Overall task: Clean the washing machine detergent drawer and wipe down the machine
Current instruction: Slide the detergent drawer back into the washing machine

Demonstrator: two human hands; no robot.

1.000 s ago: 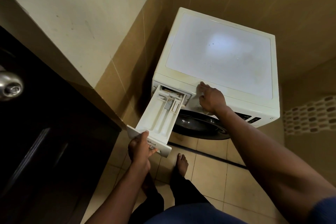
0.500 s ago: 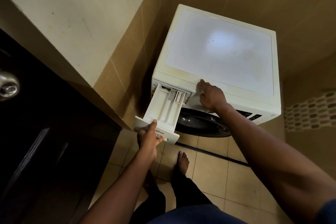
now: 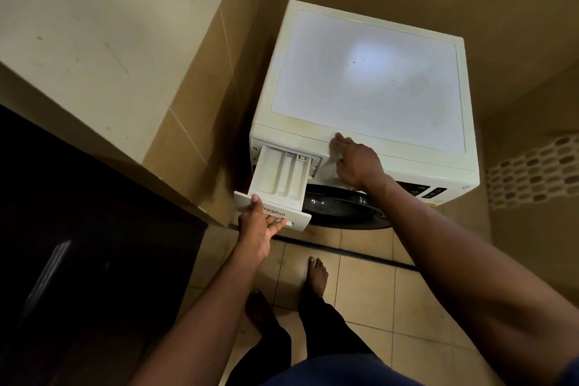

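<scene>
Left hand [image 3: 261, 222] grips rectangular white plastic drawer [image 3: 282, 172] | right hand [image 3: 354, 163] pressed flat on glossy washer [image 3: 360, 81]

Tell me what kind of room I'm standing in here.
Likely a home laundry corner or utility bathroom: a front-loading washing machine tucked into a corner of tiled walls, with a tiled floor underfoot.

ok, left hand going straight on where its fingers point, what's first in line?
The detergent drawer: the left hand already grips its front panel, thumb on top. Beyond that, probably the washing machine front.
</scene>
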